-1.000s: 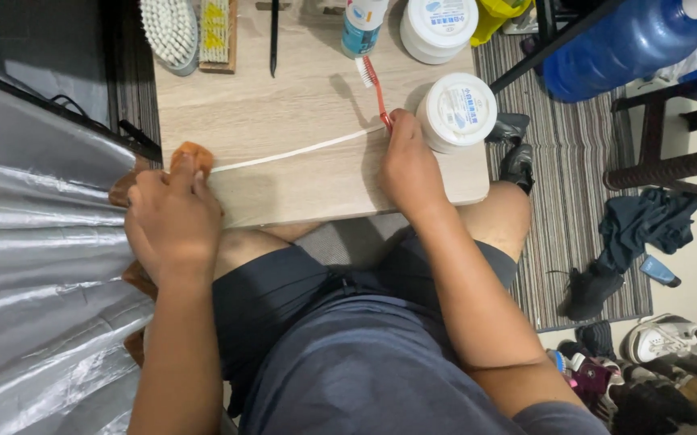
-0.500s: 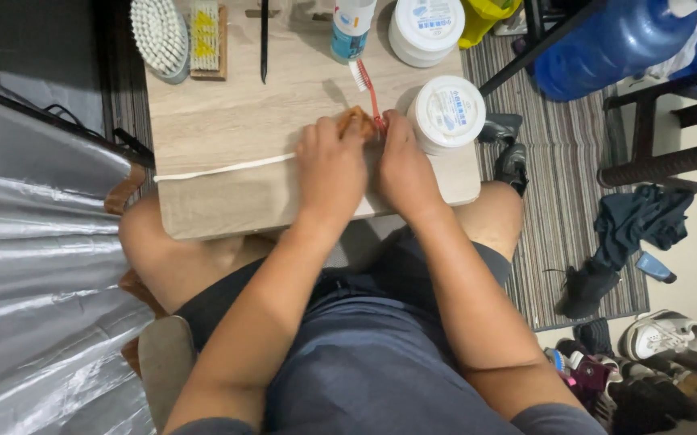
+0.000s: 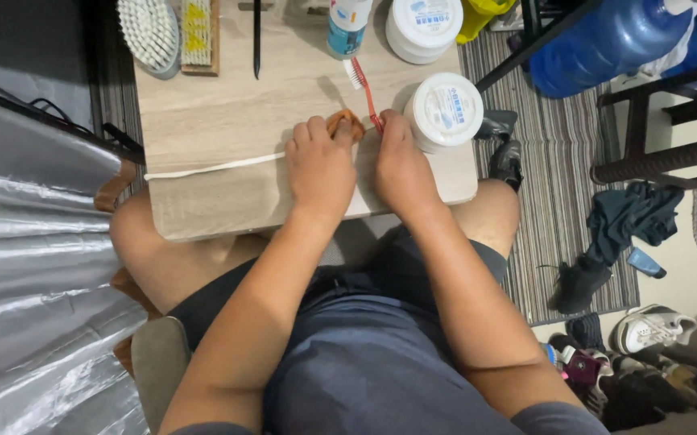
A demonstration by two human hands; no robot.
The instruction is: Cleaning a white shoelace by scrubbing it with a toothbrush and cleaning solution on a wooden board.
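Note:
A white cord (image 3: 211,167) lies stretched across the small wooden table (image 3: 219,113). My left hand (image 3: 320,165) is closed on a small orange cloth (image 3: 344,122) and presses it on the cord near the table's right part. My right hand (image 3: 401,165) rests just beside it, fingers closed down on the cord's right end, touching the red toothbrush (image 3: 364,89) that lies on the table. A white round tub (image 3: 445,111) stands right of my right hand.
At the table's far edge lie a white bristle brush (image 3: 148,32), a wooden brush (image 3: 197,36), a dark thin tool (image 3: 256,36), a bottle (image 3: 346,26) and a second white tub (image 3: 422,24). A blue water jug (image 3: 606,40), shoes (image 3: 654,326) and clothes sit on the right. Silver sheeting (image 3: 34,266) is left.
My left hand has slid the orange cloth along the cord from the table's left edge to the right, ending next to my right hand. The right hand stayed put.

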